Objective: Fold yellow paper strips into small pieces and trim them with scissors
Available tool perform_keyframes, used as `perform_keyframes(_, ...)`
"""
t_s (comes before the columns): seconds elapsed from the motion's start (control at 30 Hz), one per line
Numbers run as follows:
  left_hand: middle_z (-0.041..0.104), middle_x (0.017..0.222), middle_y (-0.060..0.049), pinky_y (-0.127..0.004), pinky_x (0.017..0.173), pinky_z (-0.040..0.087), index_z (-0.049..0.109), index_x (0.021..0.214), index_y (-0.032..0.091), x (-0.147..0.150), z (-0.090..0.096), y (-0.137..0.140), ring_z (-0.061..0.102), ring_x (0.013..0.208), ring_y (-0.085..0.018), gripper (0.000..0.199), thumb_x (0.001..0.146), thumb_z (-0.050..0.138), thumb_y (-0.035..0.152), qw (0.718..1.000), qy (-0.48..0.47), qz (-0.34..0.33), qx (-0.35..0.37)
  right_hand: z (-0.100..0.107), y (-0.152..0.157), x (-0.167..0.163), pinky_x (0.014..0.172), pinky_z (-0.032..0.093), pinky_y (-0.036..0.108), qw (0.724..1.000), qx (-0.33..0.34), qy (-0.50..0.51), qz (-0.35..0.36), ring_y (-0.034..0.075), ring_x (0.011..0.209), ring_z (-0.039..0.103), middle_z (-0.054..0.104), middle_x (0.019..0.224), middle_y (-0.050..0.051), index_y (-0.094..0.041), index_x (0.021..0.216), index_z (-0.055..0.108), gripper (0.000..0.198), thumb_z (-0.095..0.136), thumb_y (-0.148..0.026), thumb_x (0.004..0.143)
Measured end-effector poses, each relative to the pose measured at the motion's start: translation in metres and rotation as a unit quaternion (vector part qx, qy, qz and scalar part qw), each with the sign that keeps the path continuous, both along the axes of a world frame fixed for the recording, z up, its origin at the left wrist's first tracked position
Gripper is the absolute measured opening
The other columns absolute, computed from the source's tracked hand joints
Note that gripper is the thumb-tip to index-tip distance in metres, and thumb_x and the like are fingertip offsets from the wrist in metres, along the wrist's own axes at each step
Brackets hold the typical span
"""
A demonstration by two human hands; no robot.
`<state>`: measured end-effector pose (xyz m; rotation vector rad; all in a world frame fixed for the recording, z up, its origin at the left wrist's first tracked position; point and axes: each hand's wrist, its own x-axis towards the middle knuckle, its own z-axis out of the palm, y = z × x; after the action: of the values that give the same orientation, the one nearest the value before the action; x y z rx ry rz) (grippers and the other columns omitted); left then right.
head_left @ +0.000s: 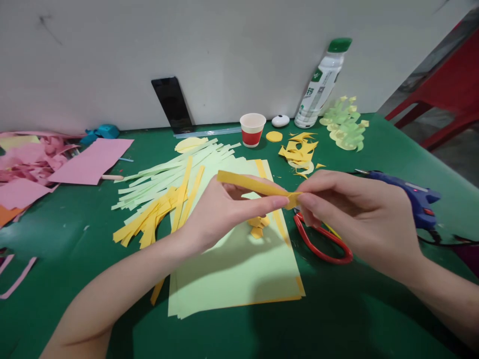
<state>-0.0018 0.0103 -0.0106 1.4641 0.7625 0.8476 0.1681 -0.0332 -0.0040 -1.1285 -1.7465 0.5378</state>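
Between my two hands a yellow paper strip (250, 183) is held above the table, its right end folded over. My left hand (220, 209) pinches it near the fold, and the long free end runs back over the fingers. At the folded end, my right hand (352, 214) grips the tip between thumb and forefinger. Below lie light green paper sheets (239, 279) with a few small folded yellow paper pieces (257, 230) on them. Red-handled scissors (325, 254) rest under my right hand, their blades mostly hidden.
Left of the sheets are yellow strips (160, 217) and pale green strips (157, 182). Pink paper (93, 162) lies far left. Behind stand a paper cup (252, 130), a leaning phone (172, 104) and a bottle (322, 87). A blue glue gun (415, 194) and paper flowers (346, 127) are right.
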Motion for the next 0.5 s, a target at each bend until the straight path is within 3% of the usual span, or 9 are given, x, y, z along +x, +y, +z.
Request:
perform_keyframes(0.2,0.069,0.076,-0.002,-0.019,0.056,0.051,0.073,0.071,0.019,0.0005,0.0003,0.003,0.057,0.062,-0.01,0.011,0.07,0.071,0.03,0.998,-0.004,-0.039,-0.041,0.0021,-0.0005,0.0021,0.042,0.038,0.023,0.995,0.058,-0.087,0.002,0.01,0.048,0.048,0.058,0.057,-0.002,-0.021,0.07,0.057,0.016,0.052,-0.01,0.08)
perform_keyframes(0.37,0.067,0.07,-0.001,-0.018,0.051,0.047,0.073,0.071,0.02,-0.0024,0.0025,0.0008,0.057,0.061,-0.01,0.012,0.072,0.07,0.031,0.999,0.043,-0.01,0.014,0.001,0.0005,0.0008,0.041,0.037,0.021,0.995,0.054,-0.085,0.005,0.009,0.047,0.048,0.058,0.056,-0.003,-0.02,0.07,0.058,0.014,0.054,-0.012,0.081)
perform_keyframes(0.5,0.063,0.067,0.001,-0.017,0.048,0.046,0.072,0.075,0.022,-0.003,0.0032,-0.0023,0.055,0.059,-0.009,0.013,0.075,0.067,0.035,0.996,0.078,0.016,0.042,-0.0017,0.0002,0.0027,0.042,0.04,0.018,0.996,0.027,-0.063,0.049,0.008,0.05,0.051,0.059,0.062,-0.002,-0.02,0.071,0.055,0.015,0.051,-0.009,0.08)
